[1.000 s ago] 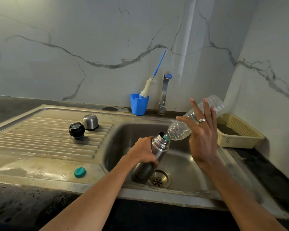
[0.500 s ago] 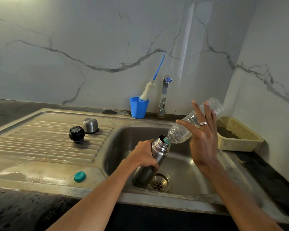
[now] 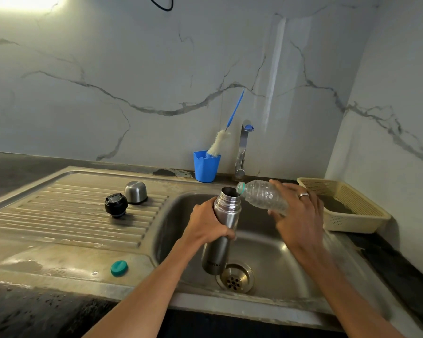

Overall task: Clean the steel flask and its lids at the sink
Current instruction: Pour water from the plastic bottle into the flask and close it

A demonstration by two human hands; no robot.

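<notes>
Marble wall (image 3: pixel 132 69) fills the upper half of the frame, grey veins running across it. Steel sink (image 3: pixel 274 254) occupies the lower centre, with its ribbed draining board (image 3: pixel 59 215) to the left and the drain (image 3: pixel 235 278) at the basin bottom. Cream basket (image 3: pixel 352 208) sits at the right edge, on the dark counter (image 3: pixel 10 167) beside the basin.

Steel flask (image 3: pixel 224 225) is held over the basin, nearly upright, mouth open at the top, base just left of the drain. Left hand (image 3: pixel 205 225) grips its upper body, fingers curled round it. Right hand (image 3: pixel 300 215) holds a clear plastic bottle (image 3: pixel 264 196), fingers wrapped round its body, a ring on one finger. The bottle lies almost level, its neck just right of the flask mouth; contact between them cannot be told.

Tap (image 3: pixel 243 150) stands behind the basin. Blue cup (image 3: pixel 206 165) left of it holds a bottle brush (image 3: pixel 224 139), bristles up, leaning right.

On the draining board: steel lid (image 3: pixel 135 192), with the black stopper (image 3: pixel 116 204) just beside it to the lower left. Green bottle cap (image 3: pixel 119 268) lies on the flat sink edge, lower left of the basin.
</notes>
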